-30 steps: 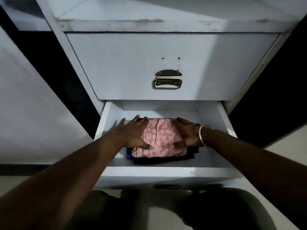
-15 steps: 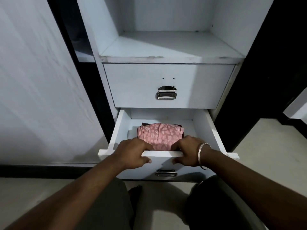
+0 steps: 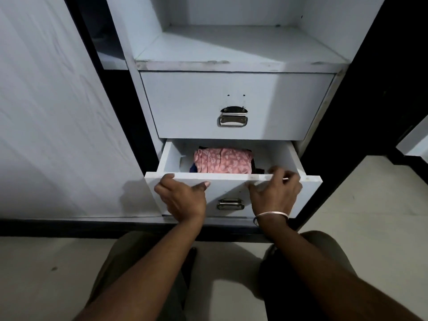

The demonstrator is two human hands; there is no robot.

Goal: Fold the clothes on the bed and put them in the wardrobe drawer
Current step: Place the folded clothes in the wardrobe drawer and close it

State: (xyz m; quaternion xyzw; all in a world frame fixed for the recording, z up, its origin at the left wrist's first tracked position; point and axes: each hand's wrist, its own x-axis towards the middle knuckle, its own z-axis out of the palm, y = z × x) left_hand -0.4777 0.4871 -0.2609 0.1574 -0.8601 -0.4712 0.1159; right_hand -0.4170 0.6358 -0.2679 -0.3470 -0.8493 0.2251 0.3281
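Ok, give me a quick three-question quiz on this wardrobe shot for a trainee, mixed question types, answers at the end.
1. True or false: the upper drawer is pulled out.
2. Multiple choice: where is the pink patterned garment? A) on the shelf B) in the lower drawer C) on the floor
3. Short answer: what part of the lower drawer do the left hand and right hand touch?

Key
1. False; it sits flush, and only the lower drawer is open.
2. B; it lies folded on top of darker clothes.
3. The top edge of the drawer front, one hand on each side of the metal handle, which neither touches.
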